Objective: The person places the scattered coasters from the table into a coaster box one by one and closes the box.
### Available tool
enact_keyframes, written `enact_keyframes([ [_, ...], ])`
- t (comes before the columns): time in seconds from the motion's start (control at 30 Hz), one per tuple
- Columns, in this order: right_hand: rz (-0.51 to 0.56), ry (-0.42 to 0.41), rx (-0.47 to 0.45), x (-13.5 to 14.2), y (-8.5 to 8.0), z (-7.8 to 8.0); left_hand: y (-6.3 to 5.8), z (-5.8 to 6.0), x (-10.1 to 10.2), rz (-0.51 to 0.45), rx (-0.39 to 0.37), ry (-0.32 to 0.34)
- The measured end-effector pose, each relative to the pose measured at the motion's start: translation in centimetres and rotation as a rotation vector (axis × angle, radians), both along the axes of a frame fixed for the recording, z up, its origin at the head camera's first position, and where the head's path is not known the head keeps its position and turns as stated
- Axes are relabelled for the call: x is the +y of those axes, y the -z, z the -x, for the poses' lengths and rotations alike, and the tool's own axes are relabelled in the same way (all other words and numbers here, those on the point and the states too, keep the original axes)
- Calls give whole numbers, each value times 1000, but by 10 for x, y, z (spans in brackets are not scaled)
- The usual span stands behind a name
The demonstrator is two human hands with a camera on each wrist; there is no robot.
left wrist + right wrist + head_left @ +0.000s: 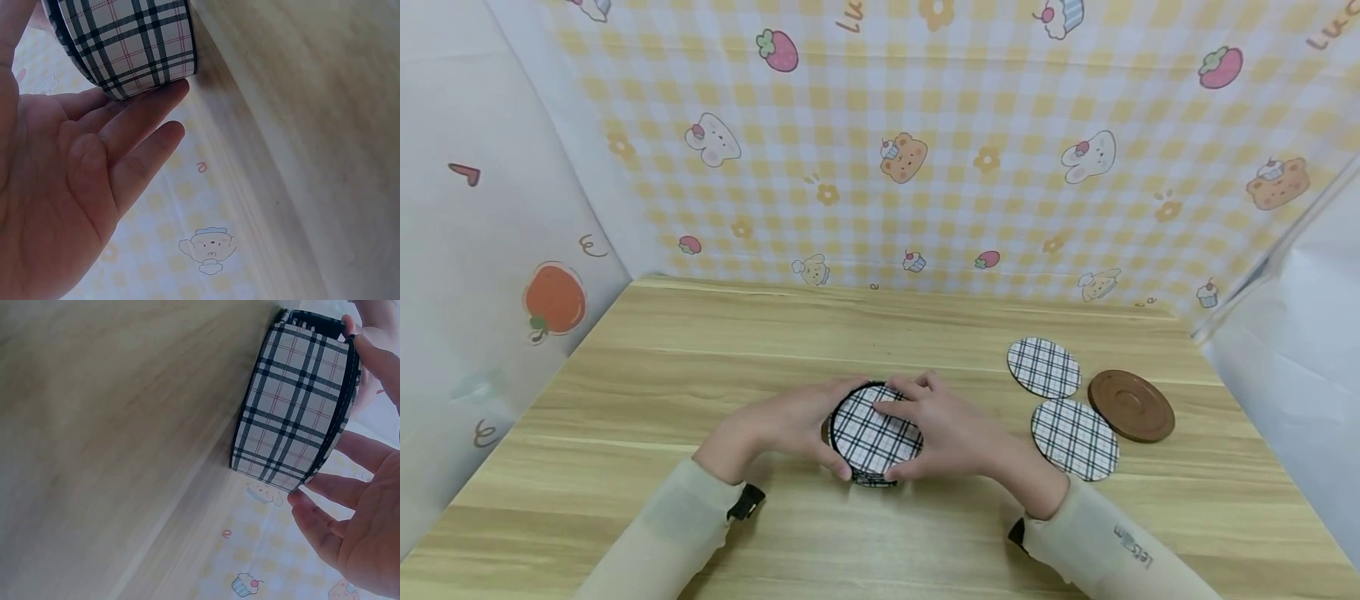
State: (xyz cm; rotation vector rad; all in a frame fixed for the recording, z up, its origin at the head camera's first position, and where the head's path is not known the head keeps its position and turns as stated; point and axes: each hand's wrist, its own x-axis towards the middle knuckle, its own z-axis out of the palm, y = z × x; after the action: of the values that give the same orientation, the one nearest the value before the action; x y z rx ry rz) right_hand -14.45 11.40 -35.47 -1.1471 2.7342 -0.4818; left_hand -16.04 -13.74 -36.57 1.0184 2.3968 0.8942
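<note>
A round plaid coaster holder (290,406) stands on the table in front of me, with a black-edged rim and a gap in its wall. A plaid coaster (868,437) lies in its top. My left hand (793,421) grips the holder's left side, thumb at the front and fingers at the back. From the right, my right hand (951,429) spans the holder, its thumb at the front rim and other fingers toward the far rim. Its index finger reaches over the top coaster. Some brown shows beside the holder under my left hand; its kind is hidden.
To the right lie two plaid round coasters (1043,367) (1075,440), one behind the other. A brown round disc (1131,406) with a ringed centre lies beside them, against the nearer coaster. A patterned yellow-checked cloth (925,167) hangs behind the wooden table (775,333).
</note>
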Motion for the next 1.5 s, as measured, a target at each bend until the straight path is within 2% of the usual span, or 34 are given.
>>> enact_keyframes([
  [0.37, -9, 5, 50, -4, 3, -1, -2, 0, 1, 19, -6, -14],
  [0.63, 35, 17, 8, -3, 6, -1, 0, 1, 1, 24, -1, -18],
  [0.87, 81, -8, -6, 3, 7, 0, 2, 0, 2, 23, -4, -17],
  [1.13, 123, 18, -96, 22, 6, 1, 1, -1, 0, 30, -29, -48],
  [1.4, 107, 103, -95, 57, 6, -4, 2, -3, 0, 57, -11, -70],
  [1.5, 104, 129, -59, 74, 6, -7, 1, -3, 1, 62, -11, -74],
])
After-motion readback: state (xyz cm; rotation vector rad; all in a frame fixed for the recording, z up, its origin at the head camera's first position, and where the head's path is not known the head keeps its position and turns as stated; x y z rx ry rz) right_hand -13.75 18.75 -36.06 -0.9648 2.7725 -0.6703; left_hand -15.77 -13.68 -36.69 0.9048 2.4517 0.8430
